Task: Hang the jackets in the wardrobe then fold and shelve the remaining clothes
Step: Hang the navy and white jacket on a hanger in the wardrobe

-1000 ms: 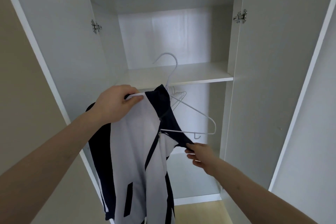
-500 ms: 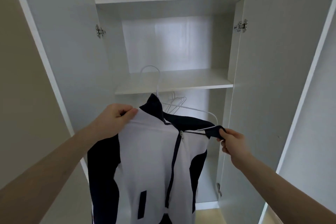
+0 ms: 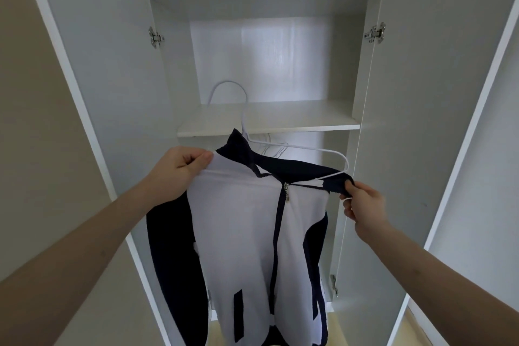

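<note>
Jacket (image 3: 238, 233) hangs lengthwise downward, collar up, front facing camera.

White wardrobe shelf (image 3: 295, 121)

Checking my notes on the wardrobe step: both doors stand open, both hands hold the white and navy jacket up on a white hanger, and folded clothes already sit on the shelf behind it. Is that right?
Not quite: the head view shows the shelf with no clothes on it. The rest holds: both doors are open, and the left hand and right hand hold the jacket on the white hanger.
</note>
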Demonstrator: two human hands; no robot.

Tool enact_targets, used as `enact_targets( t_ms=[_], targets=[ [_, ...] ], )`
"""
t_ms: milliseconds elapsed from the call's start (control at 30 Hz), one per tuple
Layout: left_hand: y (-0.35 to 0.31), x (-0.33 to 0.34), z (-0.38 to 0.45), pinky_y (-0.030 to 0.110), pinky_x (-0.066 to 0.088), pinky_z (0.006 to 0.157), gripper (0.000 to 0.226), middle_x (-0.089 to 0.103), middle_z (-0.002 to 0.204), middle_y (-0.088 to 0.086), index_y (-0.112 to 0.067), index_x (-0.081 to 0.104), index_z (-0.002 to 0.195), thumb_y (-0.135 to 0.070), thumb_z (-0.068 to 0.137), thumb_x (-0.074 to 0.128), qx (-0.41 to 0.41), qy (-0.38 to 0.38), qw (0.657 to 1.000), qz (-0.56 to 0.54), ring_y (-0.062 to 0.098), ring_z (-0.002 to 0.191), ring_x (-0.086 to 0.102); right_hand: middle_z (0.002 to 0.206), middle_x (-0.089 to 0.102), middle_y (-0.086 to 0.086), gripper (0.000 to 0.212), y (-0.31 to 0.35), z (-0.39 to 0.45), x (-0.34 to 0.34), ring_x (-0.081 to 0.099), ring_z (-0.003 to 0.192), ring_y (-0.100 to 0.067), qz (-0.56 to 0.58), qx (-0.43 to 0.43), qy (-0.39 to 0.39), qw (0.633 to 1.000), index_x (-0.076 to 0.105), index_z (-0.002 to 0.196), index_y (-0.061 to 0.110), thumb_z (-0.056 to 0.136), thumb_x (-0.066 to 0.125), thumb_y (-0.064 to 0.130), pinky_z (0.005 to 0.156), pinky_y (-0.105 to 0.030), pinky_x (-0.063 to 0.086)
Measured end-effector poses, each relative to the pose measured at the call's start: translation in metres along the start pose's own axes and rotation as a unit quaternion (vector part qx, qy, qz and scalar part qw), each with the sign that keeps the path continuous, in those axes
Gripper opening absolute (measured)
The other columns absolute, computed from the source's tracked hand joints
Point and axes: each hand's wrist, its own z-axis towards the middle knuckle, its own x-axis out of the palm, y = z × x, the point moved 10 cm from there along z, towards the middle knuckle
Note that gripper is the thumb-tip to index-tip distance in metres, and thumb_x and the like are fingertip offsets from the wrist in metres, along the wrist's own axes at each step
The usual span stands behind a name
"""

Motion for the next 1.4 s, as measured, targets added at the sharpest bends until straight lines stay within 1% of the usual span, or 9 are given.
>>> enact_targets(
  t_ms=[100,267,400,500,700,867,1100,1267,1400],
  targets=[
    [-0.001,-0.002,-0.001,0.030,0.029,0.059,0.041,0.043,0.062,-0.008,-0.021,0.061,0.066,-0.040,0.100,0.048,0.011,0.002,0.999,0.033,0.012,0.060,0.039,0.062,0.059,-0.004,0.018,0.001,-0.001,0.000,0.040,0.043,-0.012,0.001,-0.003,0.003,1.000,0.071,0.090,0.009,0.101,0.059,0.015,0.040,-0.021,0.034],
    [0.007,-0.008,-0.002,0.031,0.024,0.053,0.060,0.028,0.058,-0.010,-0.008,0.039,0.064,-0.059,0.095,0.042,0.009,0.016,0.991,0.131,0.009,0.054,0.029,0.057,0.058,0.000,0.018,0.014,-0.010,0.002,0.038,0.041,-0.009,0.008,-0.046,0.003,0.999,0.074,0.095,0.009,0.102,0.058,0.013,0.043,-0.023,0.033],
    [0.020,-0.021,-0.006,0.033,0.026,0.052,0.054,0.028,0.052,-0.009,-0.010,0.035,0.062,-0.052,0.098,0.040,0.001,-0.010,0.976,0.219,0.010,0.048,0.028,0.057,0.057,0.000,0.019,0.027,-0.024,0.009,0.037,0.042,-0.009,0.007,-0.094,0.023,0.995,0.075,0.094,0.010,0.102,0.058,0.012,0.042,-0.023,0.032],
    [0.013,-0.034,-0.015,0.034,0.030,0.049,0.049,0.033,0.046,-0.006,-0.018,0.036,0.061,-0.047,0.100,0.037,0.041,-0.082,0.951,0.296,0.013,0.043,0.037,0.060,0.060,0.000,0.020,0.035,-0.034,0.015,0.040,0.043,-0.010,-0.011,-0.126,0.062,0.990,0.078,0.093,0.013,0.101,0.060,0.014,0.041,-0.022,0.035],
    [0.004,-0.040,-0.025,0.037,0.039,0.050,0.046,0.045,0.049,-0.002,-0.011,0.051,0.068,-0.042,0.100,0.042,0.051,-0.156,0.934,0.317,0.022,0.047,0.048,0.065,0.068,-0.002,0.016,0.012,-0.031,0.013,0.045,0.046,-0.012,-0.097,-0.079,0.076,0.989,0.080,0.096,0.017,0.099,0.064,0.018,0.044,-0.024,0.041],
    [-0.003,-0.023,-0.019,0.033,0.028,0.047,0.048,0.035,0.045,0.000,-0.016,0.037,0.060,-0.044,0.099,0.039,0.083,-0.075,0.936,0.335,0.021,0.042,0.039,0.059,0.066,0.002,0.017,0.001,-0.023,0.005,0.044,0.043,-0.010,-0.104,-0.051,0.038,0.993,0.078,0.092,0.011,0.099,0.064,0.017,0.048,-0.029,0.041],
    [0.013,-0.015,-0.012,0.035,0.029,0.050,0.050,0.036,0.045,-0.003,-0.016,0.035,0.059,-0.030,0.106,0.047,0.044,-0.002,0.945,0.324,0.015,0.043,0.036,0.054,0.060,0.003,0.034,0.034,-0.023,0.009,0.044,0.042,-0.009,-0.035,-0.102,0.026,0.994,0.081,0.073,0.028,0.097,0.063,0.013,0.039,-0.021,0.038],
    [0.030,-0.002,-0.020,0.032,0.031,0.051,0.050,0.041,0.045,-0.003,-0.018,0.038,0.059,-0.031,0.106,0.047,0.026,0.031,0.945,0.326,0.015,0.043,0.040,0.057,0.064,0.003,0.025,0.045,-0.030,0.012,0.048,0.045,-0.011,-0.099,-0.141,0.032,0.985,0.081,0.083,0.026,0.096,0.062,0.017,0.042,-0.021,0.041],
    [0.041,0.000,-0.016,0.036,0.036,0.055,0.048,0.049,0.052,-0.002,-0.020,0.041,0.062,-0.036,0.107,0.041,-0.022,0.043,0.940,0.339,0.016,0.051,0.050,0.071,0.075,0.013,0.022,0.060,-0.039,0.024,0.067,0.058,0.001,-0.158,-0.192,0.062,0.967,0.080,0.089,0.026,0.097,0.062,0.016,0.054,-0.009,0.047]
  ],
)
